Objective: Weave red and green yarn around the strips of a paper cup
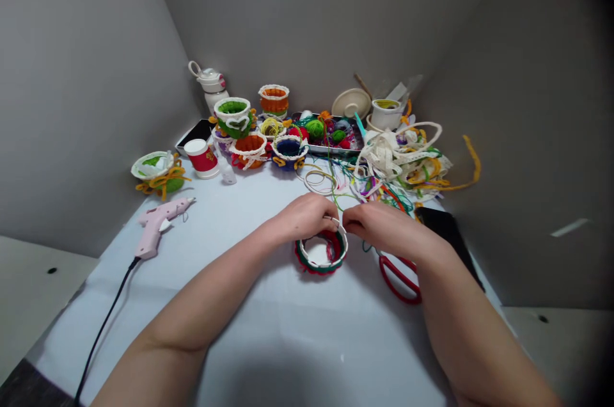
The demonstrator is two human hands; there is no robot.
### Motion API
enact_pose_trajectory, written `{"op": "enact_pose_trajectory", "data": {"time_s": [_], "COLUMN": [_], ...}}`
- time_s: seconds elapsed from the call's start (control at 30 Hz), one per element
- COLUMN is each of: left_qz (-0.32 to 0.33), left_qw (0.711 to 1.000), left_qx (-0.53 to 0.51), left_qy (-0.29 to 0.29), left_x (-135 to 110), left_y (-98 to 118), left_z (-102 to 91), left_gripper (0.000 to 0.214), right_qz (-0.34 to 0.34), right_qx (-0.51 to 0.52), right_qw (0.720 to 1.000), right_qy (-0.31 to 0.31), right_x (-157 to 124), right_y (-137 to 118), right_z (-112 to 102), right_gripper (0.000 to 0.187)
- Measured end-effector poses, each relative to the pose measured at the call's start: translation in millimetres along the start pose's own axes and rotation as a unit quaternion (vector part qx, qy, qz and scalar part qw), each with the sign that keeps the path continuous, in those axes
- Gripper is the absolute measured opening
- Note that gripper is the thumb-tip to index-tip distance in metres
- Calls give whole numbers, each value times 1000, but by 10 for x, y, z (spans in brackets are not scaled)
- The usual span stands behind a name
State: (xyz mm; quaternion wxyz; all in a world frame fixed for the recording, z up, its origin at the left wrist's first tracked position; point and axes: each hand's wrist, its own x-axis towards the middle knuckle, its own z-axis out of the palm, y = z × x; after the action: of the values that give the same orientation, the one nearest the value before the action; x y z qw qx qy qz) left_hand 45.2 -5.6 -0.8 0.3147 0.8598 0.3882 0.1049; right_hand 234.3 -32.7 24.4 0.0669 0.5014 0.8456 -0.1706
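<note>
A small round basket [320, 255], wound in red and green yarn with a white inside, stands on the white table [268, 330] in front of me. My left hand [307, 215] is curled over its far left rim, fingers pinched on a thin white strip at the rim. My right hand [378, 224] is closed at the far right rim, pinching the same strip. A green thread [343, 202] runs away from between my hands toward the pile behind.
Red-handled scissors [398, 276] lie under my right wrist beside a black phone [444, 228]. A pink glue gun [156, 221] with a black cord lies left. Several finished yarn baskets [249, 148], a red cup [202, 157], a yarn tray [330, 132] and tangled lace trim [407, 157] fill the back.
</note>
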Motion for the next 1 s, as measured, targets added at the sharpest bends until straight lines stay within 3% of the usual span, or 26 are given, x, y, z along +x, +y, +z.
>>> {"op": "enact_pose_trajectory", "data": {"time_s": [0.2, 0.43, 0.67, 1.0], "left_qz": [-22, 38, 33, 14], "left_qw": [998, 997, 999, 999], "left_qx": [27, -72, -17, 24], "left_qy": [52, -13, 29, 35], "left_x": [-24, -26, -22, -42], "left_y": [-48, -54, -53, 42], "left_z": [-25, -30, 13, 26], "left_gripper": [15, 13, 14, 17], "right_qz": [-13, -12, -21, -41], "right_qx": [6, -6, -4, 11], "right_qw": [1000, 1000, 1000, 997], "right_qy": [15, -4, -17, 65], "right_x": [0, 75, -36, -168], "right_y": [54, 63, 84, -17], "right_z": [16, 74, -5, -101], "right_gripper": [24, 25, 24, 28]}}
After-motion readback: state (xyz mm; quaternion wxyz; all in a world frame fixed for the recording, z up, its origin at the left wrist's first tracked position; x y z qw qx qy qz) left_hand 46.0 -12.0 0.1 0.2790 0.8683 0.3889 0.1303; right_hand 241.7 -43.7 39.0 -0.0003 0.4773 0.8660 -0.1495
